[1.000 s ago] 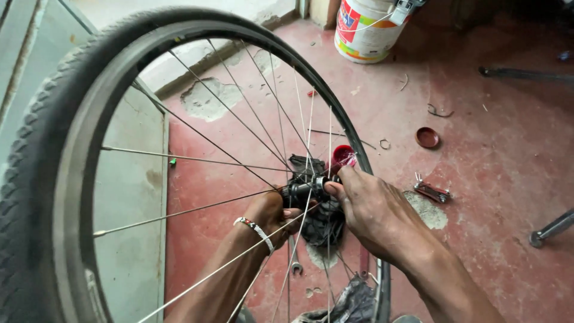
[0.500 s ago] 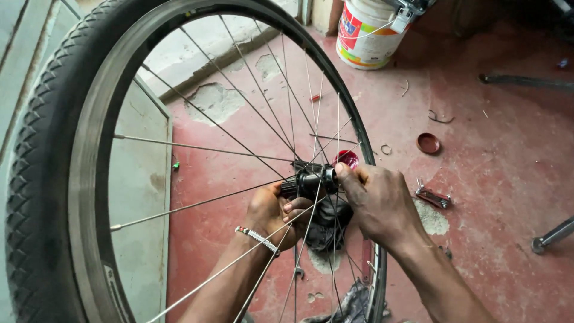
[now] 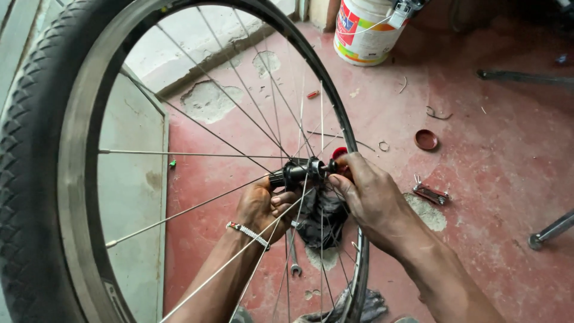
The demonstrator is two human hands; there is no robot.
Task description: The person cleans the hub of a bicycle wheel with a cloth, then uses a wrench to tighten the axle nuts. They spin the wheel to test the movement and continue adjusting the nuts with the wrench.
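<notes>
Partly hidden hub (image 3: 297, 173) between both hands.

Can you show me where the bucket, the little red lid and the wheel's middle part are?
bucket (image 3: 366, 33), head view, on its white side.
red lid (image 3: 426, 140), head view, on its centre.
wheel's middle part (image 3: 297, 173), head view, on the black hub body.

We count one bicycle wheel (image 3: 42, 179) with one black hub (image 3: 297, 173), and two hands (image 3: 263, 203) at it. On the floor (image 3: 490, 161) we see one paint bucket (image 3: 365, 30), one round red lid (image 3: 426, 140), one folding multi-tool (image 3: 431, 193), one spanner (image 3: 294, 257) and one black rag (image 3: 323, 218).
</notes>
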